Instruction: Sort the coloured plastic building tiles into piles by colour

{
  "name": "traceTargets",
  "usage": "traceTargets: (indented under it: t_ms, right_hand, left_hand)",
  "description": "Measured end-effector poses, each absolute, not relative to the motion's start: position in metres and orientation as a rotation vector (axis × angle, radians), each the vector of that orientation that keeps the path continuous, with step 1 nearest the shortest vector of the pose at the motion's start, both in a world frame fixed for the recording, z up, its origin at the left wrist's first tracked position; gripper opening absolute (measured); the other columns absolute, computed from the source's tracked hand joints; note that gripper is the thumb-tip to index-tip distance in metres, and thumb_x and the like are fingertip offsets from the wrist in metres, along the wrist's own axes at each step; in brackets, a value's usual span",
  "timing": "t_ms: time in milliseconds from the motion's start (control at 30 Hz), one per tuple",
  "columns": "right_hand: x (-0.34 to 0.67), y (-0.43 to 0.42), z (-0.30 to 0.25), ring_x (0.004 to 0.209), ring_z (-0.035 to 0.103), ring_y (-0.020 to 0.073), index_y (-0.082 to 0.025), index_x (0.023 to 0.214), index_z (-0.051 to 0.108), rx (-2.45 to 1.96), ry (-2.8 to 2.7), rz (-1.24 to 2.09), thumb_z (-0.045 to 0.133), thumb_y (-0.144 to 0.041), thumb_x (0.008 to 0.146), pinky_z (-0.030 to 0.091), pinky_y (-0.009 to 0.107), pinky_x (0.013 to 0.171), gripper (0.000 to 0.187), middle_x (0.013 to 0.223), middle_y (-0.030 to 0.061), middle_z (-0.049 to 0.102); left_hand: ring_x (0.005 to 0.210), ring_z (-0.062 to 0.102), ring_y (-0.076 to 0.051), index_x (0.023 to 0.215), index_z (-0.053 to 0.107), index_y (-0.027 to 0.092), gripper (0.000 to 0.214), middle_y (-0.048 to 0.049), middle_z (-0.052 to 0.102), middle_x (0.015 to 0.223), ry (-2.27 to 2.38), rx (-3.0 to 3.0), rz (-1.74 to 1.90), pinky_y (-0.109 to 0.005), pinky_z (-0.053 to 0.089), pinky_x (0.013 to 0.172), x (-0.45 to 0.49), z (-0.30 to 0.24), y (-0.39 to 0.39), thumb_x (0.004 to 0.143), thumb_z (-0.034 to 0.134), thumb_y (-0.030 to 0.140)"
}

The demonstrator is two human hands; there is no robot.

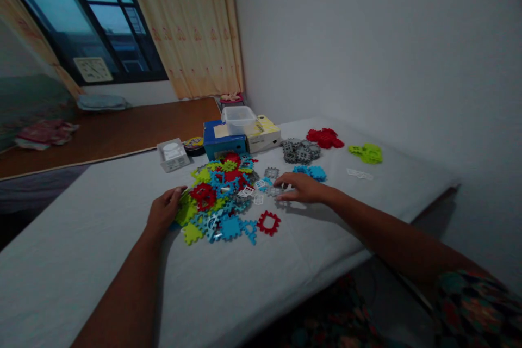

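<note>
A mixed pile of toothed plastic building pieces (230,225) in blue, red, lime green and grey lies on the white-covered table. My left hand (163,211) rests at the pile's left edge, beside lime green pieces (187,209); its fingers are loosely bent, and I see nothing held in them. On the pile's right side, my right hand (300,187) reaches in with thumb and fingers apart, next to a grey piece (274,191). Whether the fingertips touch that piece is hard to see. A red square frame piece (268,223) lies nearer to me, and small white pieces (246,192) lie between the hands.
Sorted heaps lie to the right: grey (300,151), red (325,138), lime green (366,153) and blue (310,172), plus a white strip (359,174). Behind the pile stand a blue box (225,144), a yellow-white box (264,135), a clear tub (238,118) and a small white box (173,155).
</note>
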State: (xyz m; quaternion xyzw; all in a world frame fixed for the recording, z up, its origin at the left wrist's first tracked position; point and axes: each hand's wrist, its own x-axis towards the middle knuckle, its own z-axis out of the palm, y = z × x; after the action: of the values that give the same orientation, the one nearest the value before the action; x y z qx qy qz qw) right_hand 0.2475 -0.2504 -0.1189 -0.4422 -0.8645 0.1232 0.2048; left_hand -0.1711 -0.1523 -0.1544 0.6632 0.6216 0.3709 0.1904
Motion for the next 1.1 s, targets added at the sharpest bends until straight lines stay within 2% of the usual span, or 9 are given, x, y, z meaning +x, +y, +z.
traceTargets:
  t_ms: [133,333,500,667,800,967,1100]
  right_hand:
    - [0.29,-0.265,-0.116,0.085,0.067,0.0191,-0.021,0.109,0.07,-1.421,-2.148,0.432,0.071,-0.049,0.08,0.053,0.031,0.079,0.04,0.103,0.0069,0.072]
    - [0.386,-0.256,-0.113,0.094,0.069,0.0221,-0.017,0.111,0.068,-1.692,-1.653,0.204,0.068,-0.036,0.082,0.054,0.034,0.083,0.034,0.113,0.0102,0.071]
    - [0.399,-0.221,-0.115,0.096,0.068,0.0231,-0.016,0.112,0.068,-1.774,-1.771,0.146,0.071,-0.03,0.079,0.053,0.035,0.086,0.036,0.116,0.0103,0.07]
    - [0.379,-0.179,-0.122,0.112,0.06,0.0269,-0.019,0.112,0.069,-2.018,-1.821,-0.049,0.073,-0.036,0.08,0.048,0.037,0.093,0.037,0.116,0.0098,0.07]
    - [0.374,-0.168,-0.125,0.114,0.058,0.0284,-0.021,0.111,0.071,-2.206,-1.817,-0.06,0.072,-0.041,0.08,0.047,0.039,0.092,0.037,0.116,0.011,0.07]
    - [0.343,-0.174,-0.115,0.114,0.057,0.0289,-0.023,0.112,0.072,-2.009,-1.971,-0.145,0.065,-0.042,0.085,0.046,0.039,0.094,0.034,0.119,0.0094,0.069]
    - [0.289,-0.176,-0.114,0.103,0.064,0.0254,-0.023,0.113,0.073,-1.659,-2.289,0.109,0.069,-0.042,0.083,0.046,0.034,0.092,0.035,0.109,0.0086,0.073]
  left_hand:
    - [0.098,0.069,-0.026,0.107,0.075,0.018,0.051,-0.0078,0.076,0.104,1.779,1.905,0.997,-0.033,0.054,0.083,-0.172,-0.153,-0.152,0.082,0.047,0.053]
    - [0.094,0.07,-0.026,0.108,0.074,0.018,0.053,-0.0085,0.077,0.102,1.794,1.938,0.935,-0.032,0.055,0.08,-0.169,-0.152,-0.151,0.082,0.046,0.054]
    - [0.092,0.071,-0.026,0.106,0.075,0.019,0.051,-0.0073,0.077,0.099,1.809,1.952,0.904,-0.032,0.055,0.08,-0.168,-0.152,-0.15,0.081,0.047,0.054]
    - [0.096,0.07,-0.026,0.11,0.075,0.019,0.054,-0.0079,0.076,0.104,1.82,1.917,0.928,-0.032,0.054,0.083,-0.173,-0.154,-0.151,0.081,0.046,0.055]
    - [0.094,0.07,-0.026,0.11,0.074,0.016,0.055,-0.0092,0.076,0.103,1.791,1.892,0.93,-0.033,0.054,0.082,-0.173,-0.155,-0.152,0.082,0.046,0.054]
    - [0.092,0.07,-0.026,0.108,0.075,0.016,0.054,-0.0089,0.077,0.101,1.747,1.874,0.962,-0.033,0.053,0.083,-0.171,-0.159,-0.149,0.081,0.048,0.055]
    - [0.095,0.069,-0.026,0.11,0.074,0.016,0.056,-0.0095,0.076,0.104,1.728,1.864,0.958,-0.034,0.053,0.085,-0.171,-0.161,-0.15,0.081,0.049,0.056]
